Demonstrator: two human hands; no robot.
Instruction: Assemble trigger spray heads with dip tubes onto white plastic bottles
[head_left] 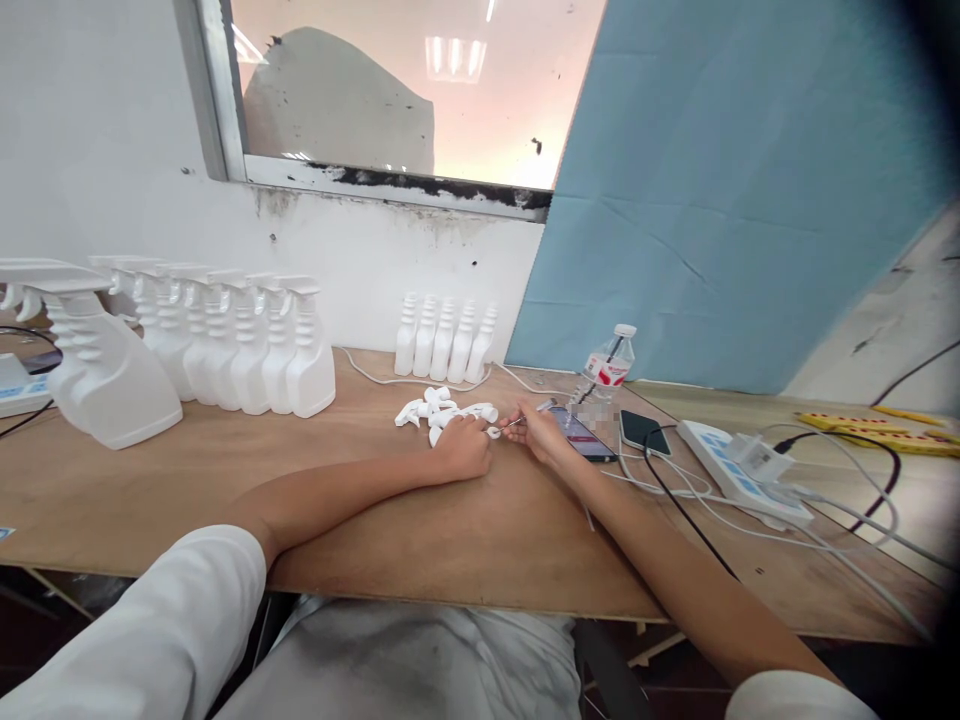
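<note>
My left hand (465, 447) rests on the wooden table (337, 510), fingers curled round a small white plastic part (493, 432). My right hand (538, 430) pinches a thin clear tube (517, 423) whose end meets that part. Just behind my hands lies a small pile of white spray trigger heads (439, 408). My two hands nearly touch each other.
A row of white spray bottles with triggers (225, 345) stands at the left, and several capless bottles (446, 340) stand by the wall. To the right are a water bottle (606, 370), two phones (643, 430), a power strip (739, 470) and loose cables.
</note>
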